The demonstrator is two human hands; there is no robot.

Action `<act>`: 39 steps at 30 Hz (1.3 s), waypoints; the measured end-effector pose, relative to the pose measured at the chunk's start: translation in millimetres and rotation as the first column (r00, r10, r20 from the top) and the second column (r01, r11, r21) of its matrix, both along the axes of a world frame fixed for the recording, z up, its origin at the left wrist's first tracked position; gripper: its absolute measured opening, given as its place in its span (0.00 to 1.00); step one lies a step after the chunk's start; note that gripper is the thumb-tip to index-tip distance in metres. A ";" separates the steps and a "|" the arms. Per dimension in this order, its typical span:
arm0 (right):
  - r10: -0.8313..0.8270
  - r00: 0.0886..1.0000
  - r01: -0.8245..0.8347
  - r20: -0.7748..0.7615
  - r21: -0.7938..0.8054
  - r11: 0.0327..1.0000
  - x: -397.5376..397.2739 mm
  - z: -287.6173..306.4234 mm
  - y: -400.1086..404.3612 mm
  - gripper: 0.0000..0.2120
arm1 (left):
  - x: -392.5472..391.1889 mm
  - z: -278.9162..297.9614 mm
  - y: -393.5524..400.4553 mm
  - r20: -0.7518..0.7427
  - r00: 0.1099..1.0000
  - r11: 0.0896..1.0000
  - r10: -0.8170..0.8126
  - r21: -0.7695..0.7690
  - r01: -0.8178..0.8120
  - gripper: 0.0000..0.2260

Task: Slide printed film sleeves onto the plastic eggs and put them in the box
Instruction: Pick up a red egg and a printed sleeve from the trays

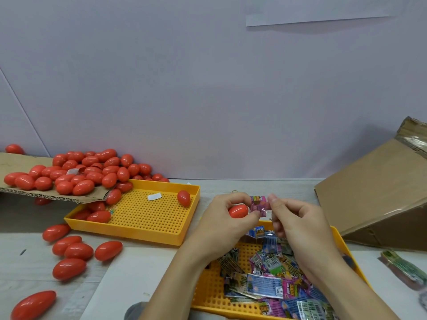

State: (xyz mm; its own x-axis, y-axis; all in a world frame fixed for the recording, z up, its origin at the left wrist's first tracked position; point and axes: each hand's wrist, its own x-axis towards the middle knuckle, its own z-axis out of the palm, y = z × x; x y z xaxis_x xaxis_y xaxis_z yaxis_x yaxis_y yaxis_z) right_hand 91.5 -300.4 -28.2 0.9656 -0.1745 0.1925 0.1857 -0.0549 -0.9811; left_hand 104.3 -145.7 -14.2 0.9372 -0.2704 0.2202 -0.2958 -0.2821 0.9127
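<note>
**Sleeve about to go on the egg**

The red plastic egg point(238, 211) is up in the air over the worktop point(143, 269), lying sideways in the left hand point(227, 219), whose fingers curl round it from above with the thumb under. The printed film sleeve point(259, 203) sits right at the egg's right-hand tip, and the right hand point(294, 221) pinches its far edge between thumb and fingertips. Can't tell if the sleeve mouth has actually caught the tip yet.

My guess on handling: the egg looks light, hard and glossy, so probably slippery. Hold it round the fat middle and leave the tip free. The film looks thin and crinkly, so it'll likely buckle if shoved. I'd pinch it near the open end and ease it on.

Right below the hands is a yellow perforated tray point(342, 241) full of loose sleeves point(272, 280). A second yellow tray point(147, 218) sits to the left with a few eggs in it, and a big pile of eggs point(85, 172) spills off a cardboard sheet point(20, 161). More eggs are scattered on the worktop. The cardboard box point(374, 192) is off to the right, tipped over.
</note>
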 end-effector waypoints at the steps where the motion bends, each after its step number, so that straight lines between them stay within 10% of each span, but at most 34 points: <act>1: 0.001 1.000 -0.001 -0.007 0.008 1.000 0.3 -0.1 0.4 0.16 | 0.3 -0.1 -0.1 0.013 1.000 1.000 0.011 -0.003 -0.011 0.04; 8: 0.052 0.999 -0.051 -0.014 0.030 0.998 1.2 -2.1 -0.8 0.22 | 1.7 -1.7 -1.9 0.072 0.997 0.997 0.033 0.067 -0.038 0.04; 12: 0.079 0.997 -0.078 -0.004 0.092 0.993 1.7 -2.0 -0.7 0.09 | 2.4 -4.1 -2.7 0.048 0.998 0.991 0.029 0.127 -0.035 0.02; 26: 0.028 1.000 -0.027 -0.010 0.047 0.999 4.4 -6.3 -1.9 0.11 | 6.3 -5.3 2.4 -0.102 0.994 0.969 -0.041 -0.247 0.014 0.09; 31: -0.067 0.998 0.068 -0.006 0.110 0.992 9.2 -9.1 -4.0 0.11 | 7.3 -4.2 2.7 -0.281 0.945 0.832 -0.170 -0.555 -0.015 0.09; 39: -0.092 0.995 0.089 0.031 0.074 0.993 10.8 -13.0 -3.6 0.10 | 11.9 -9.3 0.8 -0.087 0.994 0.952 0.065 -0.292 -0.088 0.08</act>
